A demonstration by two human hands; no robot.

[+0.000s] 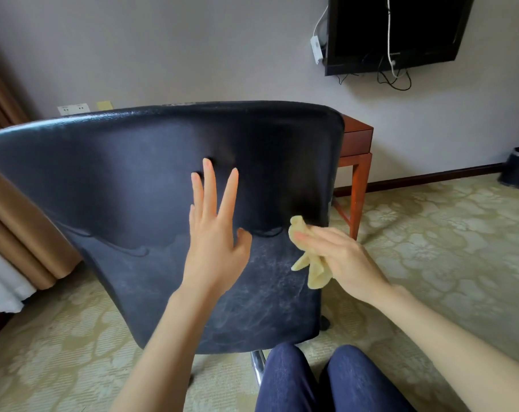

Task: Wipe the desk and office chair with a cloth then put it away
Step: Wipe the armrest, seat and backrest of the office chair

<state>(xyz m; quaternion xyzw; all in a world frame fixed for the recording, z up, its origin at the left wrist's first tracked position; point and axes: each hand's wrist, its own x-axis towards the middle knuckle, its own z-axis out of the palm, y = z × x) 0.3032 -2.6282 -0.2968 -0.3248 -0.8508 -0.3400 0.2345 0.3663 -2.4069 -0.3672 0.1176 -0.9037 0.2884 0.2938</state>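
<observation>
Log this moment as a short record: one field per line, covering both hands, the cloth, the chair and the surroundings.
left hand: left hand flat, fingers straight, against the chair back
right hand: right hand holds the cloth against the chair back's right side
cloth: yellow cloth, bunched, part hanging below the hand
chair: dark office chair, its back facing the camera, surface worn and scuffed lower down
desk: wooden desk behind the chair, mostly hidden
surroundings: wall-mounted screen top right, black bin on patterned carpet
</observation>
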